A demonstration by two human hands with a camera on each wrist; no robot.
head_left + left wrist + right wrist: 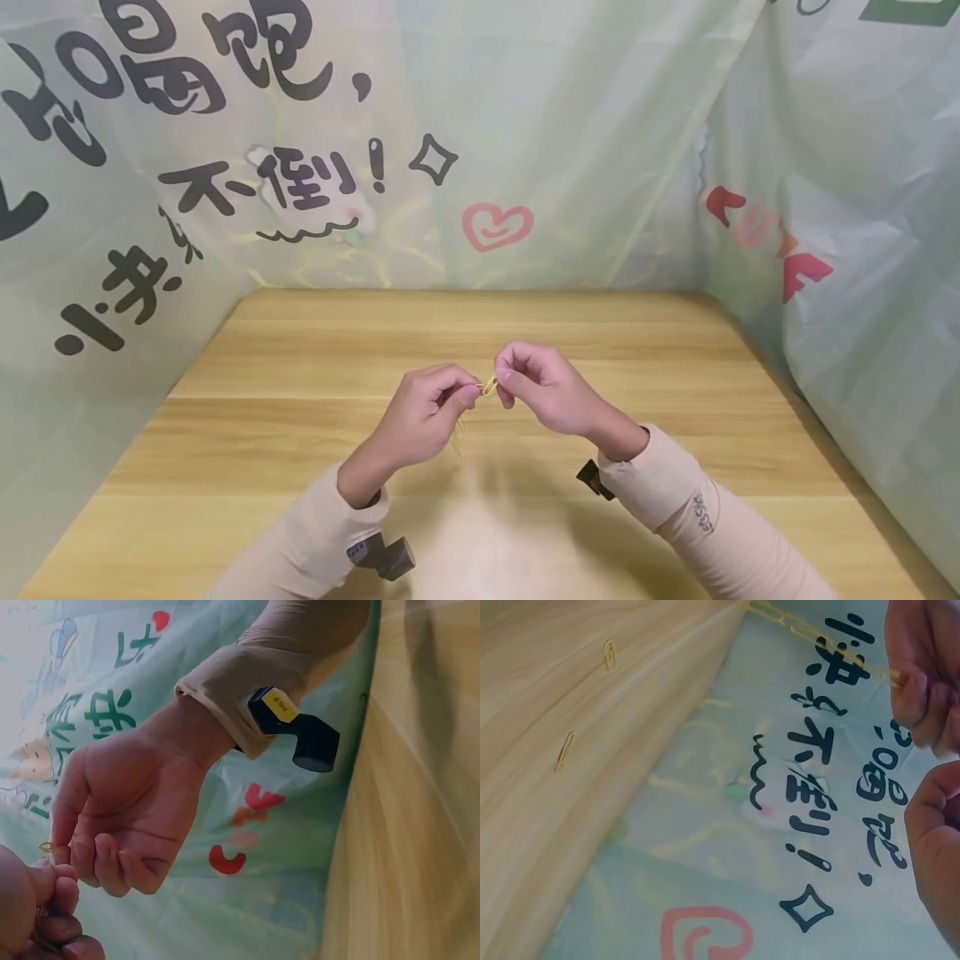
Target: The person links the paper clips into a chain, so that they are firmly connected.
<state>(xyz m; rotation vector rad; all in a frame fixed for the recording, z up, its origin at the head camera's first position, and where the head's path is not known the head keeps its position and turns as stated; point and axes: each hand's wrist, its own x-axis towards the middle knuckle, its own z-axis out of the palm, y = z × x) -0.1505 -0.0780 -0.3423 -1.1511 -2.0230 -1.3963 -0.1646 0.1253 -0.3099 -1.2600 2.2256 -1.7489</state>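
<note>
Beige sleeves lead to left hand and right hand, meeting above the surface, between its side edges.
Left fingers pinch a dangling yellow clip chain; right fingers pinch the clip between the hands. Loose clips lie short of the far edge. Thin wire twisting under a small pinch could slip free and drop the chain.

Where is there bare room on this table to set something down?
The pale wooden table looks bare between the left hand, right hand and light green printed drape behind, and beyond the beige right sleeve. It's crowded around the hands and their yellow wire paperclip chain. Two loose yellow paperclips also lie on the wood.
</note>
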